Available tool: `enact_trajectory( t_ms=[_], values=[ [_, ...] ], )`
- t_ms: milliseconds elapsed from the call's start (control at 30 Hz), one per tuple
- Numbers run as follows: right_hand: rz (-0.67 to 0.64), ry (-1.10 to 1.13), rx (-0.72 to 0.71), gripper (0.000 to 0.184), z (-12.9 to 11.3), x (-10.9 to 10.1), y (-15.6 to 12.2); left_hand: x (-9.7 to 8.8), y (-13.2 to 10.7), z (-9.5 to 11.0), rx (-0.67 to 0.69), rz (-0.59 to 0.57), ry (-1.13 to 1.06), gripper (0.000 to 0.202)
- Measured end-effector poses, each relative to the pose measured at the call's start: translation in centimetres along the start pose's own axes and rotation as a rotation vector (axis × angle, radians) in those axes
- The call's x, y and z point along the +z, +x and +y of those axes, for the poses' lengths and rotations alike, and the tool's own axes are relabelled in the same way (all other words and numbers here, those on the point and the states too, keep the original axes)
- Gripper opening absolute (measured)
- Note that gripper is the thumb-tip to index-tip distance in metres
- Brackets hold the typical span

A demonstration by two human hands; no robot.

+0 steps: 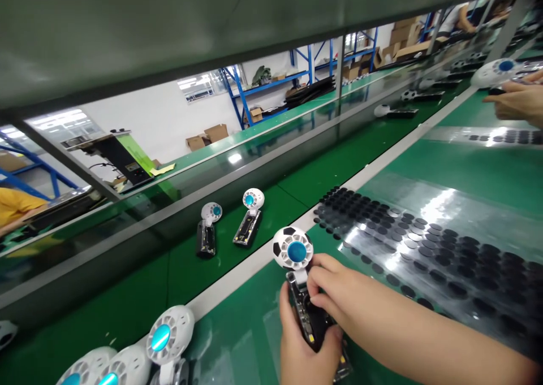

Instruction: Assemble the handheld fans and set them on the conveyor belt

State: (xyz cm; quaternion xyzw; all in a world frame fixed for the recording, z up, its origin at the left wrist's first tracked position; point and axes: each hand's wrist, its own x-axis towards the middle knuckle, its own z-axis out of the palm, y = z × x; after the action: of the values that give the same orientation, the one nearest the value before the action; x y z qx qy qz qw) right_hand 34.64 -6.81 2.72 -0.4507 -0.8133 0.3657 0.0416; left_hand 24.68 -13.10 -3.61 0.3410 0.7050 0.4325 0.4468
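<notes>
My left hand (311, 348) is wrapped round the black, clear-edged handle of a small handheld fan (297, 252), tilted up. Its round head is white with black football patches and a blue centre disc. Over the upper handle, just below the white neck, my right hand (331, 286) has thumb and forefinger pinched together. Whatever lies between those fingertips is too small or hidden to make out. Right of my hands, a clear sheet carries rows of black round stickers (407, 243). Part of another dark handle (343, 368) shows below my left hand.
Two similar fans (253, 198) (211, 211) lie on the green conveyor belt (271, 204), with several more farther along. White fans (169, 334) stand at the lower left. A co-worker's hand (520, 99) is at the right, beside another sticker sheet (504, 136). A panel (190, 29) hangs overhead.
</notes>
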Motion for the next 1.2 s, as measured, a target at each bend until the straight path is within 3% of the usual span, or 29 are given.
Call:
enact_trajectory(
  t_ms=[367,667,800,967,1200],
  values=[
    [0.060,-0.272,-0.111,0.015,1.3,0.8,0.6,0.4,-0.1,-0.6,-0.016,0.033,-0.073,0.090],
    [0.236,-0.225,-0.190,0.018,2.2,2.5,0.6,0.3,-0.1,-0.6,-0.015,0.048,-0.048,0.088],
    [0.188,-0.204,-0.123,0.017,1.8,2.4,0.6,0.3,-0.2,-0.3,-0.020,0.062,-0.025,0.086],
    [0.074,-0.024,0.014,0.015,0.5,1.5,0.6,0.1,-0.2,-0.1,-0.038,0.040,0.039,0.086],
    [0.092,0.027,0.000,0.015,0.8,1.6,0.6,0.2,0.0,-0.4,-0.016,0.042,0.015,0.088]
  ],
)
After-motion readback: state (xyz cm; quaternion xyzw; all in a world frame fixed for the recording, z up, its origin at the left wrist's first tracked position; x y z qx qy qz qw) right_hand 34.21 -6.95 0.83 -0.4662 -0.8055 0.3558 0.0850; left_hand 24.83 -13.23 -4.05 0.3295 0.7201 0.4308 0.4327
